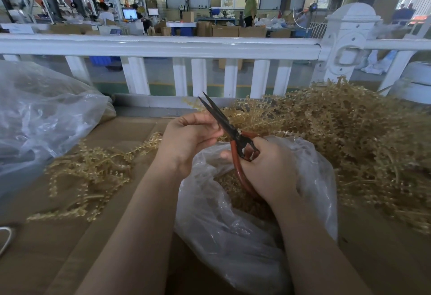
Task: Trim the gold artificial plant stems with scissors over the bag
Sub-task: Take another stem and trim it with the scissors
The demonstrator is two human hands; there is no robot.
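Note:
My right hand grips red-handled scissors above a clear plastic bag; the dark blades are slightly apart and point up and away. My left hand is curled just left of the blades, fingertips touching them; whether it pinches a stem is hidden. Gold cuttings lie inside the bag. A big heap of gold artificial plant stems fills the right side. A smaller scatter of gold stems lies to the left on the cardboard.
The work surface is brown cardboard. A large clear bag bulges at the far left. A white railing runs across just behind the table. Beyond it are boxes, workstations and a standing person.

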